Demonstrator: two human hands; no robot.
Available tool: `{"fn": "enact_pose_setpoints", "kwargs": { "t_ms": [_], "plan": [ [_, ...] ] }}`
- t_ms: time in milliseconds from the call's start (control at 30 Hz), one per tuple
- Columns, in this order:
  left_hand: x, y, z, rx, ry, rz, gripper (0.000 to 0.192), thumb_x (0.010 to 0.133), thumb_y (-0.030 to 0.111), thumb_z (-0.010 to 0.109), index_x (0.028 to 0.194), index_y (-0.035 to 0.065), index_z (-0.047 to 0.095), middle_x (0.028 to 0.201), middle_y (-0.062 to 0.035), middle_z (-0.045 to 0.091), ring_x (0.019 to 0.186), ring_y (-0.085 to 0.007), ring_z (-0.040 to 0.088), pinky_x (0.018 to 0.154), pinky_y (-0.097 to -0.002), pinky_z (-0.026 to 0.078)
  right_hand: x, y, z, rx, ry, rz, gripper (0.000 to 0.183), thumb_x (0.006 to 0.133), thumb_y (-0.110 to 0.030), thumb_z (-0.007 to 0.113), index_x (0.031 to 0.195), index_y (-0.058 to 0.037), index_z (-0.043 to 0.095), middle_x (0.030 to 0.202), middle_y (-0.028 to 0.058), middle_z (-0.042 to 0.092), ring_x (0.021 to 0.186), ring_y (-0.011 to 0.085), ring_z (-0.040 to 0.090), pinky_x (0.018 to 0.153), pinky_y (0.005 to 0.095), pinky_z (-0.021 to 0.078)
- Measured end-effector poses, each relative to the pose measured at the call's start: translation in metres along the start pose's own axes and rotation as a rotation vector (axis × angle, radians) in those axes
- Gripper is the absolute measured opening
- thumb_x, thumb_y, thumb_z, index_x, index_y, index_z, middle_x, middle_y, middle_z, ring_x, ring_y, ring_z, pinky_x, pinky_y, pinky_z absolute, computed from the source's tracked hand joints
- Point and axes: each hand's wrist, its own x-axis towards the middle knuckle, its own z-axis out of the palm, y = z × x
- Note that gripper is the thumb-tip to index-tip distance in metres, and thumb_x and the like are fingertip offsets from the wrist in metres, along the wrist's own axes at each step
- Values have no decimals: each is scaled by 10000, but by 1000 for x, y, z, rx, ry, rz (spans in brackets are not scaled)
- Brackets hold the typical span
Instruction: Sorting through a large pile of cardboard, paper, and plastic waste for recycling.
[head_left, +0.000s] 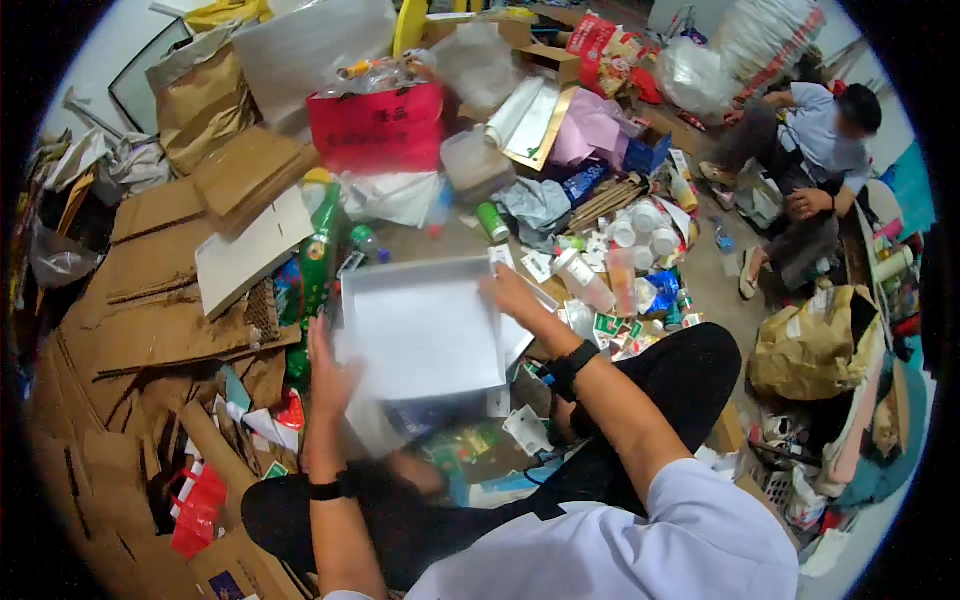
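Note:
A shallow white cardboard box (427, 330) is held up in front of me, its inside towards the camera. My right hand (514, 296) grips its upper right edge, the fingers closed over the rim. Beside the box's left side is my left hand (330, 375), blurred, with fingers pointing up; whether it touches the box is unclear. A blurred whitish sheet or flap (375, 427) hangs below the box's lower left corner. Under the box, between my crossed legs, lie a green printed plastic wrapper (480, 446) and a white paper tag (528, 429).
Flattened corrugated cardboard (165, 277) is piled at left. A red bag (375, 129) of plastic waste stands ahead. Plastic cups (581, 277) and a green can (492, 221) lie at centre right. Another person (817, 142) sits at upper right, near a brown paper bag (814, 345).

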Motion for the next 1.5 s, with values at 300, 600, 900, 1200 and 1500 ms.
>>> {"fn": "enact_pose_setpoints", "kwargs": {
  "t_ms": [300,600,900,1200,1500],
  "plan": [
    [-11,48,27,-7,-317,34,781,613,159,670,1277,54,272,1270,-188,346,1188,-312,327,969,-343,270,-85,-90,51,-397,-215,-593,380,705,-103,522,1040,17,388,903,227,509,843,392,498,762,427,407],
    [-16,34,60,121,-241,134,476,676,129,600,1108,49,417,945,-217,555,916,-387,515,738,-400,419,-84,-97,66,-904,-274,-790,87,612,-133,595,671,-75,619,696,101,606,660,241,604,533,342,476],
    [-8,83,60,17,-280,128,376,704,94,524,1070,40,459,951,-230,545,923,-391,507,757,-404,413,-91,-151,-9,-1129,-350,-789,104,615,-188,585,605,-95,630,638,83,610,591,231,603,464,357,450],
    [5,107,73,196,-441,199,416,636,59,578,1042,45,490,963,-207,539,892,-380,505,749,-410,414,-96,-143,-36,-1335,-463,-751,86,613,-198,604,614,-124,647,659,50,622,626,199,610,429,325,422],
    [9,112,75,106,-422,176,399,583,-25,515,973,53,532,851,-193,569,820,-371,532,690,-387,427,-89,-128,-45,-1117,-435,-861,76,562,-184,586,519,-124,602,534,70,576,499,216,574,407,336,410]
  ]
}}
